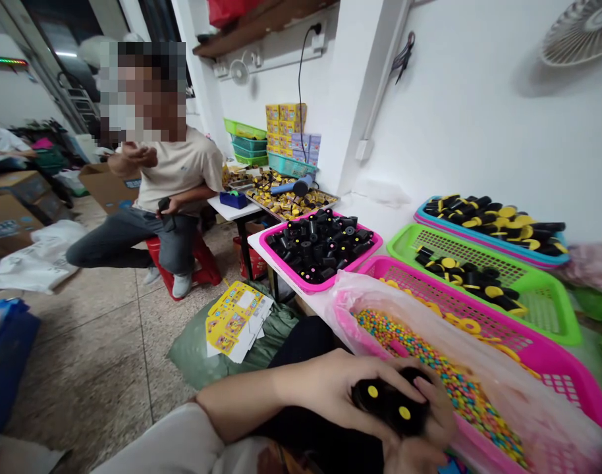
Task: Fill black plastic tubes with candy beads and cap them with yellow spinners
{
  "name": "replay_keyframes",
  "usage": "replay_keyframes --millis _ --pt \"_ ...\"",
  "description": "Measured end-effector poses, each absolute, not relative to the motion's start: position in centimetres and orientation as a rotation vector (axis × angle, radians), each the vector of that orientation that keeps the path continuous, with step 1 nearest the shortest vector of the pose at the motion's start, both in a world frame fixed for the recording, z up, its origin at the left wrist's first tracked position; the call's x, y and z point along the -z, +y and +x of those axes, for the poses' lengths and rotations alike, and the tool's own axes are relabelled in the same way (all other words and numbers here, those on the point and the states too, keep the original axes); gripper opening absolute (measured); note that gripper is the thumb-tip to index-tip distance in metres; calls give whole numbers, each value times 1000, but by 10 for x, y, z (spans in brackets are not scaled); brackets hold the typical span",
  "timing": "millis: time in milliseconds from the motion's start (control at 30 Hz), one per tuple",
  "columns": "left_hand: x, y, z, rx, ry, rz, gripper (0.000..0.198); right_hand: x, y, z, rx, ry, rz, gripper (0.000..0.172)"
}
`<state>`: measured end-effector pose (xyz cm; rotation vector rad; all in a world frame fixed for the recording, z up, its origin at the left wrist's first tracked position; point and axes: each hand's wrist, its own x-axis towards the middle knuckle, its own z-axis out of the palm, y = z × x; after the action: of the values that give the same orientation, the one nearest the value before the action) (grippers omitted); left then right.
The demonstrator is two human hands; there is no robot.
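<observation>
My left hand [330,388] is wrapped around several short black plastic cylinders [404,421], at least two with a round yellow dot on the end. From the right, my right hand [442,415] closes on the same cylinders, its fingertips pressed against them; part of it is cut off by the lower edge. Just beyond my hands, a plastic-lined pink basket [348,309] holds many small multicoloured candy-like beads [429,359]. Similar black parts fill another pink basket [318,247] farther off.
A green basket [552,316] and a blue basket [417,214] hold black-and-yellow parts. Yellow rings [464,322] lie in a long pink basket. A co-worker [177,171] sits on a red stool [202,270] at left. Printed yellow card [236,319] rests on a green sack [192,359].
</observation>
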<state>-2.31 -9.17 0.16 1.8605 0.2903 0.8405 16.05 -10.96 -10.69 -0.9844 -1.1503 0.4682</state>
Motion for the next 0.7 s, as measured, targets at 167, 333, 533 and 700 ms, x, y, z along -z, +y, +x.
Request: replay_keyframes --millis 167,333,533,700 --pt "-5 -95 -22 -879 314 1898 28 82 -134 141 -394 -993 -949 25" --pt "4 -90 -14 -1297 382 1820 20 62 -152 133 -349 -1142 -1038 28" --pt "19 -79 -15 -1302 297 1813 40 65 -155 135 -369 -1229 -1049 24" --pt "26 -64 -17 -1031 207 1875 75 65 -156 144 -278 -1374 -1230 38"
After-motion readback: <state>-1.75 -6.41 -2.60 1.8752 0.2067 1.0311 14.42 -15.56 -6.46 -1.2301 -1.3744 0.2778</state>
